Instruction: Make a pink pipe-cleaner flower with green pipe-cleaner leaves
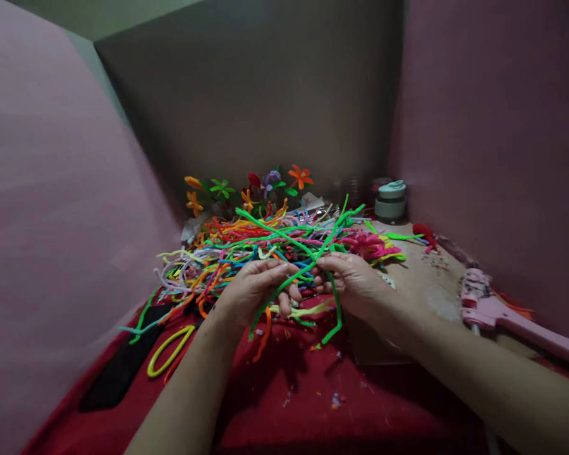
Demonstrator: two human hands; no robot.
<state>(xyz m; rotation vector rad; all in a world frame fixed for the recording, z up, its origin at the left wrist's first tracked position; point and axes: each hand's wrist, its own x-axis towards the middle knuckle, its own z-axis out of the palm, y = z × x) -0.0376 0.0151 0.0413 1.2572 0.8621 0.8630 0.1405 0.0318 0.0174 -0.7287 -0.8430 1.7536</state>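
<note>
Bright green pipe cleaners (334, 237) cross each other in front of me, their ends fanning up and down. My right hand (355, 281) pinches them between thumb and fingertips at the crossing. One green strand slants down to the left, and my left hand (253, 284) has its thumb and index finger closed on it, the lower fingers curled loosely. Just behind both hands lies a tangled heap of multicoloured pipe cleaners (237, 237). On the heap's right side rests a pink fuzzy flower (367, 245).
Fuzzy flowers (300, 177) stand at the back, beside a lidded cup (391, 201). A pink glue gun (502, 313) lies at right. A black flat object (123, 366) and a yellow pipe-cleaner loop (164, 361) lie left on the red cloth (284, 417). Pink walls rise on both sides.
</note>
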